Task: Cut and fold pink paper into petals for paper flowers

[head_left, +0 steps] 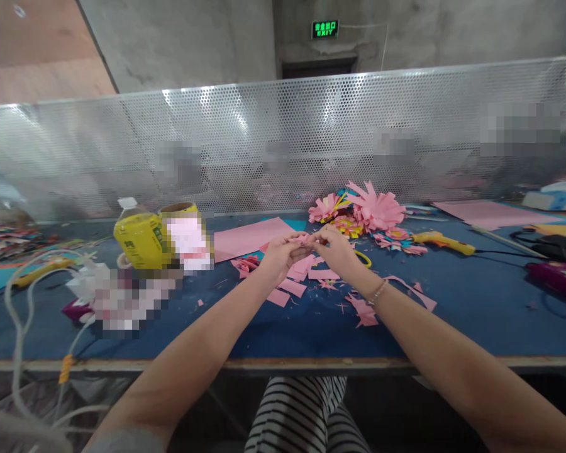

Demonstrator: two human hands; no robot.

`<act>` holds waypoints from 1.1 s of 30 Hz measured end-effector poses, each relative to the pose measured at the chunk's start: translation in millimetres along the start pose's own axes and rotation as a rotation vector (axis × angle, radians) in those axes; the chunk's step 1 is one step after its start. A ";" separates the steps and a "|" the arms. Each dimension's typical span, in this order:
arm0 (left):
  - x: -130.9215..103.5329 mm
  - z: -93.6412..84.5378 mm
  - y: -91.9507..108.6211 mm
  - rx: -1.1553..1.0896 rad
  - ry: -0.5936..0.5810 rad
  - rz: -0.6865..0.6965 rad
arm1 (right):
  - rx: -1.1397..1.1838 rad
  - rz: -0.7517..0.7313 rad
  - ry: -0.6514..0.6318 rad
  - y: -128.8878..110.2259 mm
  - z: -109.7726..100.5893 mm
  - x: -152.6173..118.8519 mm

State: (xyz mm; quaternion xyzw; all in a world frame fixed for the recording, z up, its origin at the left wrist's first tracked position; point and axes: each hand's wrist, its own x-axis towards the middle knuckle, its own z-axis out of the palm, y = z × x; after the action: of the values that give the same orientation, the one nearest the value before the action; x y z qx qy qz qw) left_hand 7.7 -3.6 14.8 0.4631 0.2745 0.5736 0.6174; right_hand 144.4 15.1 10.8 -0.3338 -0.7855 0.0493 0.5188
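Note:
My left hand [283, 253] and my right hand [334, 249] meet over the middle of the table, fingers pinched round a small piece of pink paper [304, 240]. Its exact shape is partly hidden by the fingertips. Below the hands lie cut pink paper strips [292, 287] and a pink fringed paper piece [364, 310]. Just behind my right hand rests a cluster of paper flowers, with a large pink paper flower [376, 209] on top. A yellow ring-shaped handle [363, 258] shows beside my right wrist.
Pink paper sheets [255, 239] lie behind my left hand. To the left stand a yellow-labelled bottle [144, 239], a yellow roll and white cables [13, 327]. On the right are a yellow glue gun [446, 242] and its cord. A perforated metal screen [245, 151] closes the table's back.

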 end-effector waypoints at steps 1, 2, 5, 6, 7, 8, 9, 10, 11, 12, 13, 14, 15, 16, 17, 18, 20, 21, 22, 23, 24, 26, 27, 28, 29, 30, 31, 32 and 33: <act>-0.1 0.1 0.0 0.004 0.001 0.007 | -0.001 0.014 0.012 0.6 0.2 0.2; -0.3 0.4 0.0 0.009 0.000 0.012 | -0.005 0.024 0.017 1.2 0.3 0.6; -1.0 2.2 -0.2 0.026 0.007 0.020 | -0.027 0.040 -0.006 1.9 -0.4 1.7; -1.3 2.9 -0.3 0.034 0.012 0.025 | -0.036 0.047 -0.012 1.8 -0.6 2.0; -1.5 3.4 -0.5 0.045 0.017 0.031 | -0.044 0.056 -0.013 1.7 -0.9 2.3; -1.6 3.8 -0.8 0.057 0.022 0.039 | -0.051 0.067 -0.009 1.6 -1.1 2.4; -1.7 3.9 -1.2 0.073 0.022 0.047 | -0.055 0.079 -0.004 1.6 -1.3 2.5; -1.7 3.7 -1.6 0.093 0.019 0.057 | -0.059 0.089 0.001 1.7 -1.5 2.6; -1.6 3.3 -2.2 0.119 0.011 0.067 | -0.060 0.096 0.004 1.8 -1.8 2.6; -1.6 2.7 -2.7 0.153 0.001 0.081 | -0.059 0.101 0.004 1.9 -2.3 2.6; -1.5 2.1 -3.1 0.187 -0.013 0.096 | -0.057 0.104 0.000 1.9 -2.8 2.7; -1.4 1.5 -3.3 0.216 -0.026 0.109 | -0.053 0.105 -0.006 1.8 -3.4 2.8; -1.3 1.1 -3.2 0.229 -0.037 0.118 | -0.047 0.103 -0.011 1.6 -4.0 3.0; -1.3 0.8 -2.8 0.220 -0.048 0.119 | -0.038 0.098 -0.014 1.3 -4.7 3.1; -1.3 0.8 -2.1 0.190 -0.057 0.113 | -0.027 0.089 -0.015 0.9 -5.3 3.2; -1.3 1.0 -1.1 0.144 -0.065 0.097 | -0.015 0.072 -0.014 0.6 -5.7 3.3; -1.3 1.7 1.2 0.051 -0.074 0.047 | 0.010 0.014 -0.010 0.1 -6.1 2.9; -1.3 2.1 2.4 0.016 -0.071 0.024 | 0.020 -0.021 -0.010 -0.1 -5.9 2.4; -1.3 2.5 3.3 -0.008 -0.065 0.008 | 0.027 -0.058 -0.007 -0.3 -5.4 1.8; -1.3 2.8 3.9 -0.023 -0.062 0.000 | 0.030 -0.092 -0.006 -0.4 -4.9 0.9; -1.3 3.1 4.1 -0.033 -0.063 0.003 | 0.028 -0.121 -0.003 -0.6 -4.1 0.0; -1.5 3.8 3.8 -0.043 -0.075 0.019 | 0.015 -0.157 0.010 -0.8 -2.7 -1.8; -1.6 4.1 3.5 -0.046 -0.080 0.024 | 0.006 -0.167 0.016 -0.9 -2.0 -2.6; -1.6 4.4 3.0 -0.048 -0.077 0.026 | -0.003 -0.173 0.022 -0.9 -1.5 -3.1; -1.7 4.7 2.6 -0.048 -0.069 0.024 | -0.010 -0.175 0.025 -0.8 -1.2 -3.4; -1.7 4.9 2.3 -0.048 -0.058 0.022 | -0.011 -0.173 0.024 -0.7 -1.0 -3.4; -1.6 5.0 2.0 -0.045 -0.049 0.021 | -0.008 -0.167 0.020 -0.7 -1.1 -3.3; -1.6 5.1 1.8 -0.041 -0.045 0.020 | 0.001 -0.156 0.014 -0.8 -1.2 -3.0; -1.6 5.1 1.7 -0.033 -0.041 0.022 | 0.012 -0.139 0.008 -1.1 -1.5 -2.7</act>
State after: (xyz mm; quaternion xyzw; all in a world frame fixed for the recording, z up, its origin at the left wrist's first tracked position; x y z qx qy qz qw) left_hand 11.1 -6.6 18.1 0.4675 0.2470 0.5751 0.6242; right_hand 145.7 12.4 9.8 -0.2754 -0.8044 0.0163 0.5262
